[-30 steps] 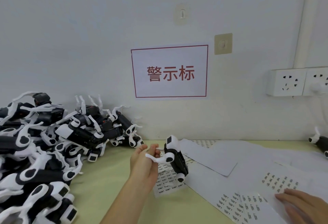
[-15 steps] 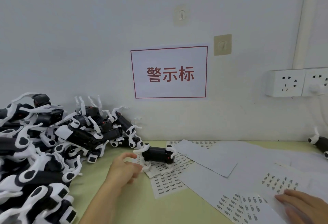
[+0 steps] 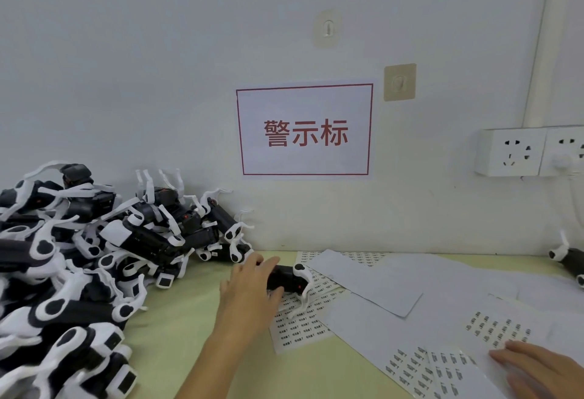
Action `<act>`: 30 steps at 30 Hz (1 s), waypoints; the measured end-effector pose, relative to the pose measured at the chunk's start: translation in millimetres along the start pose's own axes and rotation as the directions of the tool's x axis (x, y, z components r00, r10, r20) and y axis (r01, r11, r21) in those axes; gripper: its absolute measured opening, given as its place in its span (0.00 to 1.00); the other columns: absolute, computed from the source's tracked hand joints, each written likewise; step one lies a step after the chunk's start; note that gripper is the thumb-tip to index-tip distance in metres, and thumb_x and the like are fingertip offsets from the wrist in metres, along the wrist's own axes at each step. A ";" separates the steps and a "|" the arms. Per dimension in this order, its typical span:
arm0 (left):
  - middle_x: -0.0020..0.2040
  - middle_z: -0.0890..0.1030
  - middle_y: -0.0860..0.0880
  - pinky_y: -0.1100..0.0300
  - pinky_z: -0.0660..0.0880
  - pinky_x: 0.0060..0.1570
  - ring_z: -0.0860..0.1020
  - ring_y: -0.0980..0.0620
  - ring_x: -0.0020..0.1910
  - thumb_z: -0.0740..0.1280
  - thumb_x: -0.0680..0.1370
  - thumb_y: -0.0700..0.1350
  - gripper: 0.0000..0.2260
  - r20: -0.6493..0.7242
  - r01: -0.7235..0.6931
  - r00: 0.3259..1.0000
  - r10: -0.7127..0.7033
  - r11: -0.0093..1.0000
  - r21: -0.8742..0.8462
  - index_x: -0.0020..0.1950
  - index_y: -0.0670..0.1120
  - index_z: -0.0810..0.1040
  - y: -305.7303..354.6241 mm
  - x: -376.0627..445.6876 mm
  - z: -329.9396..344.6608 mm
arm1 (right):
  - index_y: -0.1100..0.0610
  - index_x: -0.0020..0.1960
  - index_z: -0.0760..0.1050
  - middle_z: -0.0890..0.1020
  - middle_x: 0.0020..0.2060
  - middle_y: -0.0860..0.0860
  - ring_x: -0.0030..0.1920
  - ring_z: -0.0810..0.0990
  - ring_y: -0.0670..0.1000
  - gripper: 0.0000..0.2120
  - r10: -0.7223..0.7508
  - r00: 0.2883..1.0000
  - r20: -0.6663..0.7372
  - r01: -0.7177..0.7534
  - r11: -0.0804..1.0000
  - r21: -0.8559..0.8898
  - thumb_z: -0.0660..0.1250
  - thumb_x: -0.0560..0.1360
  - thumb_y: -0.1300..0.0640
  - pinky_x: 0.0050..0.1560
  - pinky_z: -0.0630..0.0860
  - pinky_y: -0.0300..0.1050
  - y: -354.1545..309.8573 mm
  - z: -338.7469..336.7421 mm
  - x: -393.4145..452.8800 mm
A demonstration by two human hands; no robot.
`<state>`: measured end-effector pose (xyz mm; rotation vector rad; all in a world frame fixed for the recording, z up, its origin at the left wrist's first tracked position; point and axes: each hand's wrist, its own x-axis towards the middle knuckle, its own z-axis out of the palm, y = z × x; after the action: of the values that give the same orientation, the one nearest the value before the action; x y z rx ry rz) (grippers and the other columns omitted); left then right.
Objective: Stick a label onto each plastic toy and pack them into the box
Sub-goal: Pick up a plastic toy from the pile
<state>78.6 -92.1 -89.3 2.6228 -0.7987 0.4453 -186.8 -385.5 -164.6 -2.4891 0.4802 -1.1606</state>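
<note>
Since a second ago the left hand [image 3: 252, 288] has lowered the black-and-white toy [image 3: 289, 277] onto the label sheets [image 3: 300, 319] on the table [image 3: 177, 335], and its grip now curls round the toy's near end. Left of that grip lies the toy pile [image 3: 79, 256]. The right hand [image 3: 537, 370] rests flat, fingers straight, holding nothing, on another label sheet [image 3: 442, 367].

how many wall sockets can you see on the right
2. One white socket sits on the wall at right with nothing plugged in. A second socket adjoins it at the frame's edge, with a white plug in it. More may lie beyond the frame.
</note>
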 end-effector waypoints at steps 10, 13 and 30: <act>0.61 0.73 0.59 0.52 0.56 0.67 0.68 0.53 0.68 0.67 0.78 0.47 0.15 -0.027 -0.121 0.992 0.125 0.985 0.127 0.61 0.57 0.66 0.3 -2.4 -5.0 | 0.38 0.44 0.84 0.84 0.48 0.54 0.53 0.80 0.41 0.40 0.159 0.985 0.069 -0.166 0.979 0.119 0.45 0.60 0.15 0.57 0.61 0.20 -9.7 -14.4 0.4; 0.50 0.75 0.59 0.56 0.59 0.61 0.73 0.54 0.56 0.69 0.77 0.49 0.13 -0.061 -0.148 0.986 0.154 0.984 0.096 0.57 0.56 0.67 0.1 0.0 -13.6 | 0.40 0.45 0.85 0.85 0.49 0.55 0.54 0.73 0.27 0.42 0.149 0.984 0.093 -0.159 0.982 0.104 0.44 0.61 0.15 0.56 0.65 0.25 -9.0 -15.6 -1.6; 0.51 0.74 0.52 0.52 0.69 0.50 0.72 0.51 0.51 0.60 0.75 0.53 0.13 -0.296 -0.459 0.854 0.427 0.887 -0.046 0.53 0.50 0.77 73.8 -30.4 -9.0 | 0.28 0.68 0.57 0.59 0.71 0.31 0.74 0.58 0.36 0.18 0.179 0.926 0.332 -0.082 0.955 -0.286 0.55 0.79 0.35 0.67 0.61 0.33 -29.8 -41.7 -5.2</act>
<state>9.8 -131.1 -75.1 2.1863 -1.2915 0.8450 -217.8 -364.0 -129.5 -2.7633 0.7266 -0.6039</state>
